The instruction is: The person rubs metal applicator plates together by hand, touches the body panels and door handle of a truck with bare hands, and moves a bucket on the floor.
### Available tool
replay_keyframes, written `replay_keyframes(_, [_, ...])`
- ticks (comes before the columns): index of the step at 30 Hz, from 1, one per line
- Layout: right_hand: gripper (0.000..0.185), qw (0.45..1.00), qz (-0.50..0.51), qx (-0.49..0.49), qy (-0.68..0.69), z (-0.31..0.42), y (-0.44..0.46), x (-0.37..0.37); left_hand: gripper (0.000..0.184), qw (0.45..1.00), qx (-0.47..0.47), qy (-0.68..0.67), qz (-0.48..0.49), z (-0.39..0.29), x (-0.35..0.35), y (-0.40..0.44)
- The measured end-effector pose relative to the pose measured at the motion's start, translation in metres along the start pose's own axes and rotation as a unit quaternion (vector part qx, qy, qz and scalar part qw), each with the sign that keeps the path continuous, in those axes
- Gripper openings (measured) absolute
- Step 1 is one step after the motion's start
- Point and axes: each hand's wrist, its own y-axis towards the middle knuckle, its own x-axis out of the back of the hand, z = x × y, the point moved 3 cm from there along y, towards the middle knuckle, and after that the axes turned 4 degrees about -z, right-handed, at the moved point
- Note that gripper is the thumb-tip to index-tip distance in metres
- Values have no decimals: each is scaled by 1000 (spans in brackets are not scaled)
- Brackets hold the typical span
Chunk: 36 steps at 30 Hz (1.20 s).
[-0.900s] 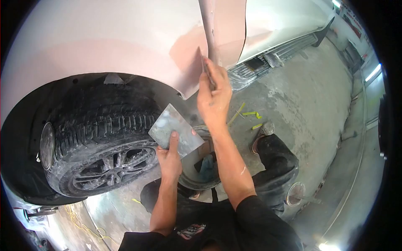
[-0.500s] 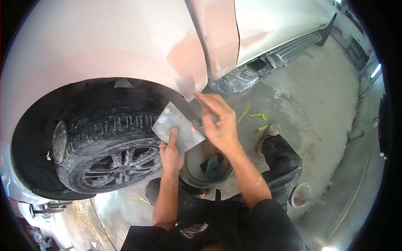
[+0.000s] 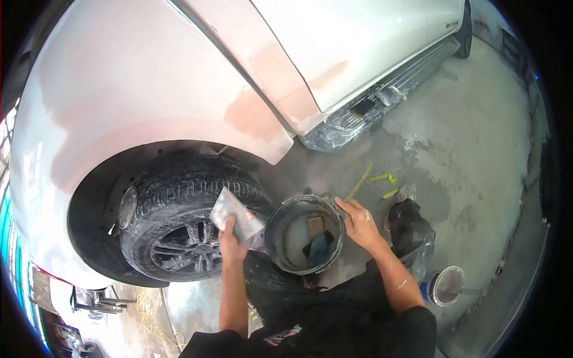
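Note:
My left hand (image 3: 233,243) grips a flat grey rectangular plate (image 3: 239,216) smeared with pale paste, thumb on its upper face, in front of the tyre (image 3: 200,186). To the right, my right hand (image 3: 362,225) is closed just beyond the rim of a dark round bucket (image 3: 270,230); what its fingers pinch is too hard to make out. Inside the bucket are a tan block (image 3: 315,227) and a dark blue-green piece (image 3: 320,244). Above both hands is the white fender (image 3: 143,89), with pinkish patches (image 3: 253,116) near its rear lower edge.
A plastic-wrapped running board (image 3: 340,132) extends along the vehicle's side. Yellow tape strips (image 3: 382,178) lie on the concrete floor (image 3: 459,161). An open can (image 3: 446,286) stands at lower right. A yellow cord (image 3: 146,316) lies at lower left.
My right hand has moved down and right, away from the fender's lower corner to beside the bucket. My left hand has shifted slightly left and down with the plate. The view has shifted too.

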Motion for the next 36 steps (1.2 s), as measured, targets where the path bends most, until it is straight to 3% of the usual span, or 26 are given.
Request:
replay_keyframes(2, [45, 999, -28, -11, 39, -3, -5, 13, 44, 999, 10, -27, 37, -7, 26, -11])
replay_keyframes(4, [42, 997, -43, -19, 66, -1, -9, 26, 40, 991, 73, -108, -28, -10, 49, -26])
replay_keyframes(6, [40, 995, -48, -23, 79, 6, -7, 40, 25, 986, 59, -158, -2, -11, 60, -41])
replay_keyframes(12, [39, 993, -86, 32, 76, 101, 42, 105, 21, 968, 78, -240, 8, 21, 89, -37])
replay_keyframes(16, [37, 992, -88, 91, 7, 131, 57, 110, 29, 970, 92, -225, 2, 34, 88, -33])
replay_keyframes(18, [34, 994, -54, 92, 39, 120, 55, 96, 33, 976, 75, -206, 6, 39, 88, -28])
replay_keyframes(20, [32, 999, -10, 20, 25, 96, 50, 81, 33, 979, 80, -185, -1, 36, 71, -32])
replay_keyframes(21, [32, 997, -16, 69, 35, 82, 47, 71, 35, 980, 77, -180, 20, 34, 74, -28])
replay_keyframes(22, [33, 998, -6, 29, 57, 74, 45, 65, 37, 982, 75, -168, 34, 32, 77, -30])
replay_keyframes(24, [33, 992, 21, -61, 108, 65, 36, 55, 34, 986, 86, -144, 8, 30, 76, -33])
replay_keyframes(29, [40, 998, 62, -20, 26, 49, 38, 52, 35, 981, 126, -126, -80, 40, 89, -51])
replay_keyframes(31, [45, 998, 60, -11, -4, 45, 41, 53, 41, 989, 114, -65, -73, 44, 92, -60])
replay_keyframes(36, [53, 997, 75, -9, 4, 37, 43, 51, 28, 984, 95, -40, -143, 41, 73, -55])
